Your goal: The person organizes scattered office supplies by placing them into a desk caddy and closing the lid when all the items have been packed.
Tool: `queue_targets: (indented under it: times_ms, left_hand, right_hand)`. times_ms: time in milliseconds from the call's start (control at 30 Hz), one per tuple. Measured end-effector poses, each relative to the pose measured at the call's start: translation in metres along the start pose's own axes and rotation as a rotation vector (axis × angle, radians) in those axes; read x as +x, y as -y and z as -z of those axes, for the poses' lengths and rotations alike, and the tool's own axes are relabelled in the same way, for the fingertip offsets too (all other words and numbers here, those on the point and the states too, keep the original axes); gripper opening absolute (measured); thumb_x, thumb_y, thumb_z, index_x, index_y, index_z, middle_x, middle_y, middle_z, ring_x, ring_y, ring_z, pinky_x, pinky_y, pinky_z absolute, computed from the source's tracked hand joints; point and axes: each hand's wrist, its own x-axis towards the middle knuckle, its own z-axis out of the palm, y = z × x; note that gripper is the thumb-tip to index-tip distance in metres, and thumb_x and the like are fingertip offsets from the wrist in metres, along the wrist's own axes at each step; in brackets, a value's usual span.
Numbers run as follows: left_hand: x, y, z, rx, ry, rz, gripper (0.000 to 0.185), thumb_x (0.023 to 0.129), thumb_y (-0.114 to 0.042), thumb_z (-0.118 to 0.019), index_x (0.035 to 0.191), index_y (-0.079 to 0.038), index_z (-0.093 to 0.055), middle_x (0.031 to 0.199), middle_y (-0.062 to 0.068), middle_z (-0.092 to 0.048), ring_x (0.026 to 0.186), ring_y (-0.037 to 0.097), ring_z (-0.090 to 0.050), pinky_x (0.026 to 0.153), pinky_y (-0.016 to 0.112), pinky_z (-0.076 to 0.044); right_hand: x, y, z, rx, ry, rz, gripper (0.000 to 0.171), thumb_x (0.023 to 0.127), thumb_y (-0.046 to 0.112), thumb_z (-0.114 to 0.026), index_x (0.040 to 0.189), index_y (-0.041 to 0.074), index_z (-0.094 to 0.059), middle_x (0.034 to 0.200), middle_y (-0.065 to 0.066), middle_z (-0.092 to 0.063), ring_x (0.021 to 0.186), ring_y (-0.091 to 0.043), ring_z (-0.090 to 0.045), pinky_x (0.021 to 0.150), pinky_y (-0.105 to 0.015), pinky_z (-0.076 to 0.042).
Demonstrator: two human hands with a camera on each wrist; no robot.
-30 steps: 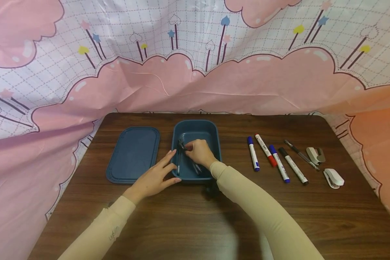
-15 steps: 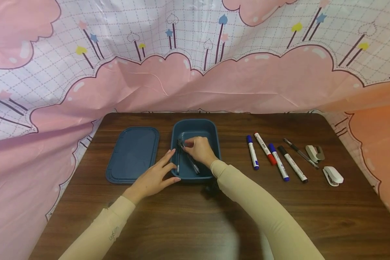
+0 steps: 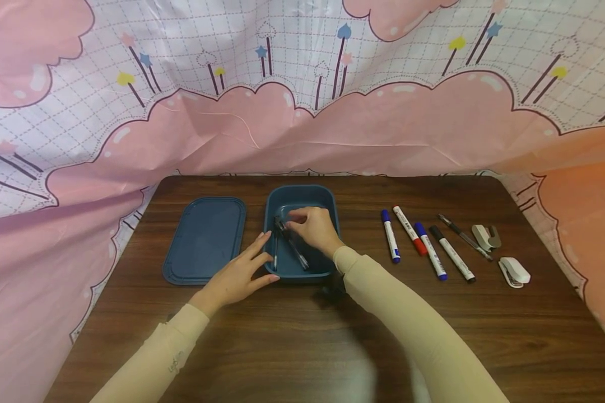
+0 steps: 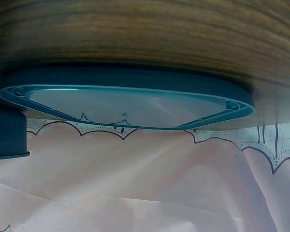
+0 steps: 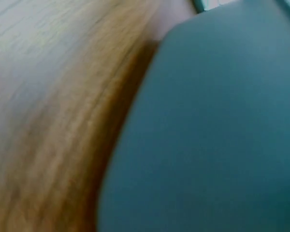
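A blue open box (image 3: 302, 193) stands at the table's middle, with two pens inside. One clear pen (image 3: 276, 252) lies along the left wall; a dark-capped pen (image 3: 297, 254) slants across the floor, its cap end by the first. My left hand (image 3: 232, 282) rests with spread fingers at the box's left and near-left rim. My right hand (image 3: 315, 229) is over the inside of the box, thumb and forefinger a little apart beside the slanted pen's cap, holding nothing visible. The right wrist view shows mostly the box's wall (image 5: 198, 130).
A matching blue lid (image 3: 206, 240) lies left of the box; the left wrist view shows the lid's rim (image 4: 135, 92) close up. To the right lie several markers (image 3: 390, 238), another pen (image 3: 464, 236), a hole punch or stapler-like item (image 3: 484, 238) and a white stapler (image 3: 515, 272).
My right hand has let go of the slanted pen and drawn slightly up and right from it. The pens stay in the box; my left hand has hardly moved.
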Motion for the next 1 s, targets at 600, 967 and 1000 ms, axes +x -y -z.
queue_targets:
  times_ms: [600, 967, 1000]
  left_hand:
    - [0.007, -0.003, 0.001, 0.006, 0.011, -0.036, 0.055, 0.093, -0.058, -0.051, 0.125, -0.015, -0.06, 0.165, 0.003, -0.008, 0.151, 0.029, -0.015, 0.105, 0.05, -0.044]
    - [0.0, -0.003, -0.001, -0.026, 0.01, 0.004, 0.057, 0.093, -0.061, -0.049, 0.126, -0.015, -0.059, 0.165, 0.003, -0.008, 0.151, 0.026, -0.017, 0.105, 0.051, -0.044]
    - [0.0, -0.002, -0.002, -0.026, 0.008, 0.004, 0.057, 0.093, -0.061, -0.049, 0.126, -0.015, -0.059, 0.165, 0.002, -0.007, 0.151, 0.026, -0.017, 0.105, 0.051, -0.044]
  right_hand:
    - [-0.019, -0.037, 0.097, 0.066, -0.321, -0.028, 0.031, 0.083, 0.025, -0.079, 0.109, 0.009, -0.074, 0.096, -0.01, -0.076, 0.083, -0.022, -0.073, 0.068, -0.018, -0.055]
    - [-0.041, -0.055, 0.141, 0.025, -0.366, -0.124, 0.039, 0.085, 0.033, -0.075, 0.114, 0.008, -0.072, 0.101, -0.011, -0.075, 0.084, -0.027, -0.071, 0.061, -0.007, -0.047]
    - [-0.043, -0.057, 0.143, 0.019, -0.368, -0.137, 0.04, 0.085, 0.034, -0.075, 0.114, 0.008, -0.072, 0.101, -0.011, -0.075, 0.085, -0.027, -0.071, 0.061, -0.007, -0.047]
